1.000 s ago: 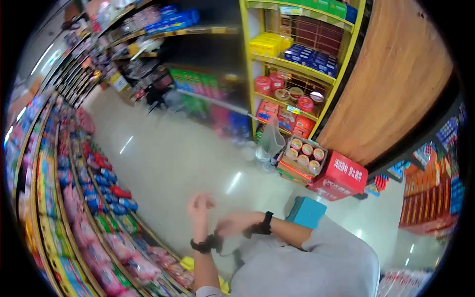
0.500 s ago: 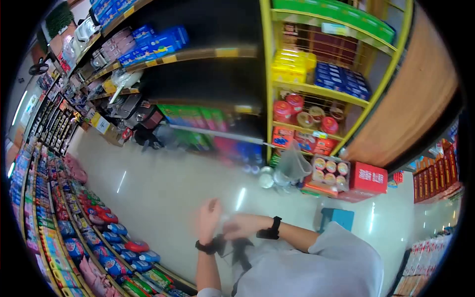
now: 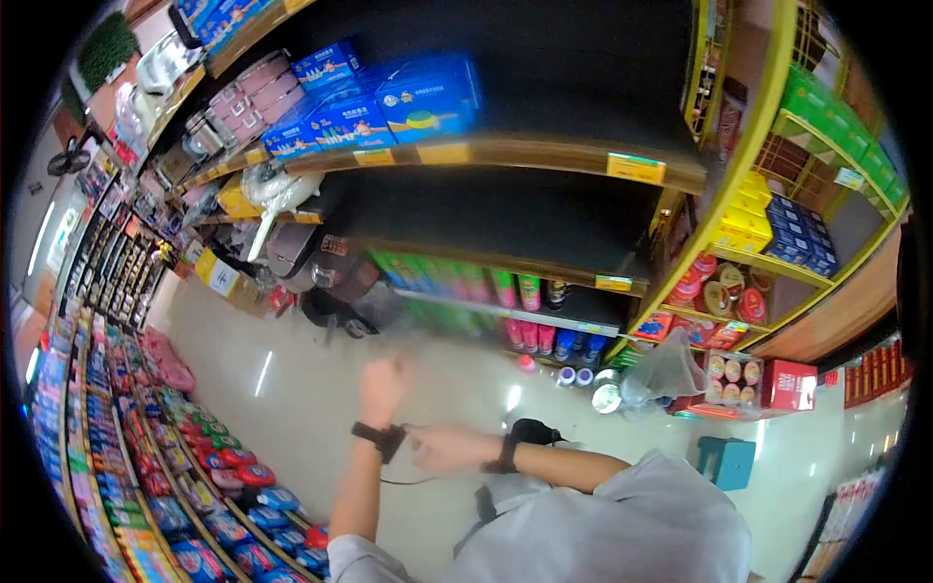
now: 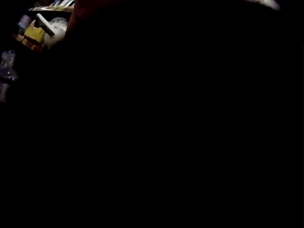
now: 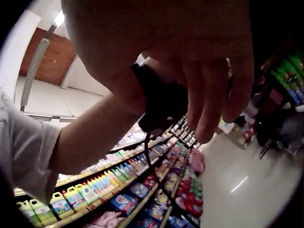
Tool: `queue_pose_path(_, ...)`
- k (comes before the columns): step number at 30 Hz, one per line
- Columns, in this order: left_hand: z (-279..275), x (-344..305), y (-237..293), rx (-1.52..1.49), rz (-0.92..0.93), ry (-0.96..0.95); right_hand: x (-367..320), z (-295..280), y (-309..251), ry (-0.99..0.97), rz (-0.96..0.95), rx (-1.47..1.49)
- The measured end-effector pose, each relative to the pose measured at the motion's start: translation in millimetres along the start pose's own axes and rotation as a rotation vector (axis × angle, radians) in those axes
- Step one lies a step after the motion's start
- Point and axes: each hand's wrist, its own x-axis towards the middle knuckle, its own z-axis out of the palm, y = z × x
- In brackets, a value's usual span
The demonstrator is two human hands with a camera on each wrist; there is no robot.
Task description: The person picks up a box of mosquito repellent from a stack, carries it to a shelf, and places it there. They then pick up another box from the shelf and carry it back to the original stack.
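Note:
In the head view my left hand (image 3: pixel 381 384) is raised, blurred, with its fingers loosely curled round nothing. A black wrist camera on a strap (image 3: pixel 381 435) sits on that wrist, with a thin cable (image 5: pixel 151 161) hanging from it in the right wrist view. My right hand (image 3: pixel 452 447) reaches across to it. Seen from the right wrist, the thumb and fingers (image 5: pixel 209 99) pinch the black wrist camera. My right wrist wears a black strap (image 3: pixel 505 453) too. The left wrist view is almost wholly dark, its lens mostly covered.
Stocked shelves of packages and bottles (image 3: pixel 258 474) line the left. Ahead stands a dark shelf with blue boxes (image 3: pixel 428 97); a yellow rack (image 3: pixel 724 175) is right of it. On the floor are a clear plastic bag (image 3: pixel 666 374), a red box (image 3: pixel 789 386) and a teal stool (image 3: pixel 726 462).
The head view has turned left, so the dark shelf now fills the middle and the yellow rack sits further right. Both hands stay together at the left wrist.

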Motion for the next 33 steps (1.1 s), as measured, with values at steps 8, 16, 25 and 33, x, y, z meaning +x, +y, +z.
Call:
queue_pose_path(8, -90.2, 221.5, -97.9, 0.419, 0.032, 0.328, 204.7, -84.2, 71.9, -0.001, -0.132, 0.06)
queue_pose_path(16, -223.9, 418.6, -193.9, 0.813, -0.081, 0.567, 260.3, -217.7, 74.7, 0.365, -0.206, 0.064)
queue_pose_path(25, -266.0, 569.1, -242.5, 0.663, -0.337, -0.106, 233.0, -279.5, 74.2, 0.679, -0.11, 0.099)
queue_pose_path(33, -257.8, 605.8, -305.8, 0.194, -0.267, -0.204, 239.8, -305.9, 85.7, 0.756, -0.07, 0.061)
